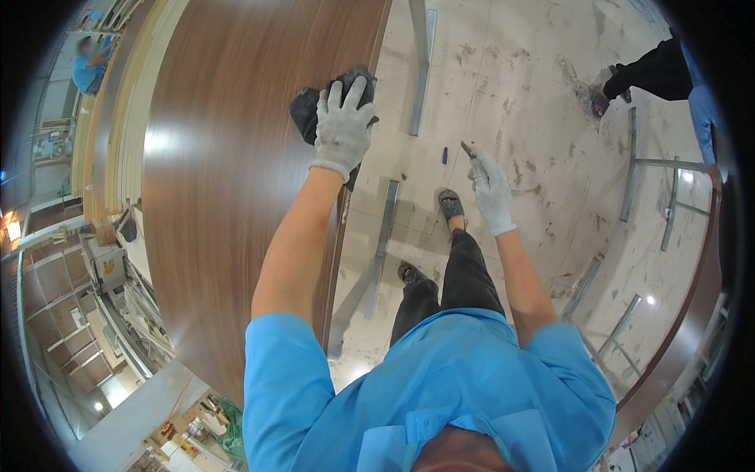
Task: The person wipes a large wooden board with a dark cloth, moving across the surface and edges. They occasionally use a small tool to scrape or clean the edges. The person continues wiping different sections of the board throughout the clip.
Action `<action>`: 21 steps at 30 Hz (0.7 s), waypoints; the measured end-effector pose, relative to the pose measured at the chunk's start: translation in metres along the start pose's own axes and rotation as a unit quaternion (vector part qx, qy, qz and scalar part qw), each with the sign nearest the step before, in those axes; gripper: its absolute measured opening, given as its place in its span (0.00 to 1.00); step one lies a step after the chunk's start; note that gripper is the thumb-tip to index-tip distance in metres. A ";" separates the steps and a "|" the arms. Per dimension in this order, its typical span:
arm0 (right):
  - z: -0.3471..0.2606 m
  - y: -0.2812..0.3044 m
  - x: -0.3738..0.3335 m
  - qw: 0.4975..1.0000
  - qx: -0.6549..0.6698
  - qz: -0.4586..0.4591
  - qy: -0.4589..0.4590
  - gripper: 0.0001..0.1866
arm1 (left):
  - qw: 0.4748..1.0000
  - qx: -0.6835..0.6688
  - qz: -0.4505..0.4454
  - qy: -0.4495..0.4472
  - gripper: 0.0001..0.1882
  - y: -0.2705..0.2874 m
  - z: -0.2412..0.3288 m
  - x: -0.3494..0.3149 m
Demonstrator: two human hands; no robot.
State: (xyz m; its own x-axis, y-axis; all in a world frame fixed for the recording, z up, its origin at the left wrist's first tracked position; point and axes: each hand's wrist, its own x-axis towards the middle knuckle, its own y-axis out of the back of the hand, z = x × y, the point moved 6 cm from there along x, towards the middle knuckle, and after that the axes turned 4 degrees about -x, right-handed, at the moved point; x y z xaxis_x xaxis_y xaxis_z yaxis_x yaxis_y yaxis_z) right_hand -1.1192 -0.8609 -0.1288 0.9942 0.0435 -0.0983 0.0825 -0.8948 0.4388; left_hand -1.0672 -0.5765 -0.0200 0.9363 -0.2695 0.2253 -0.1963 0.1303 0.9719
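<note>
My left hand (344, 130), in a pale grey work glove, lies over a bunched black cloth (303, 115). Its fingers press the cloth onto a brown wood-grain panel (228, 157), close to the panel's right edge. Out over the floor to the right is my right hand (491, 193), gloved the same way. It is closed on a small, thin, dark tool (469, 149) whose narrow tip sticks out past the fingers; its exact kind cannot be made out.
Metal frame legs (385, 228) stand beside the panel's edge. A small dark blue object (445, 155) lies on the stained floor (535, 102). Another person's legs (649, 75) show at upper right, near a second brown panel (684, 315). Stacked boards (130, 118) line the left.
</note>
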 end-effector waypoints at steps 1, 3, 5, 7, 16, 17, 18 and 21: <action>-0.004 -0.003 0.003 1.000 0.018 -0.009 0.013 0.16 | 1.000 -0.007 -0.030 0.006 0.14 0.001 0.003 -0.012; -0.013 -0.006 0.003 0.999 0.031 -0.023 0.031 0.16 | 0.999 -0.026 -0.025 -0.008 0.17 0.016 0.023 -0.061; -0.020 -0.008 -0.002 0.998 0.020 -0.033 0.039 0.16 | 0.998 0.024 -0.064 -0.001 0.24 0.033 0.051 -0.130; -0.029 -0.014 -0.010 0.997 0.012 -0.040 0.057 0.16 | 0.984 0.010 -0.179 0.022 0.26 0.053 0.075 -0.215; -0.118 -0.094 0.055 0.972 -0.018 -0.133 0.194 0.18 | 0.927 -0.115 0.007 0.356 0.22 0.107 0.030 -0.399; -0.132 -0.100 0.072 0.969 -0.025 -0.114 0.219 0.19 | 0.911 -0.092 0.039 0.400 0.22 0.104 0.013 -0.403; -0.148 -0.102 0.081 0.955 0.002 -0.069 0.287 0.20 | 0.896 -0.063 0.066 0.434 0.23 0.102 -0.004 -0.404; -0.158 -0.131 0.061 0.930 -0.191 -0.102 0.296 0.20 | 0.886 0.009 0.067 0.459 0.24 0.092 -0.035 -0.388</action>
State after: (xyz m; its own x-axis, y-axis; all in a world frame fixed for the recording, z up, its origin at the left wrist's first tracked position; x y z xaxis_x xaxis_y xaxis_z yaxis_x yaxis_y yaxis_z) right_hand -1.0585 -0.6706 -0.0515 0.8100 0.5327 0.2453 0.1796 -0.6235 0.7609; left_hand -1.4384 -0.4270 -0.0205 0.7445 0.6385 0.1950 -0.3198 0.0847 0.9437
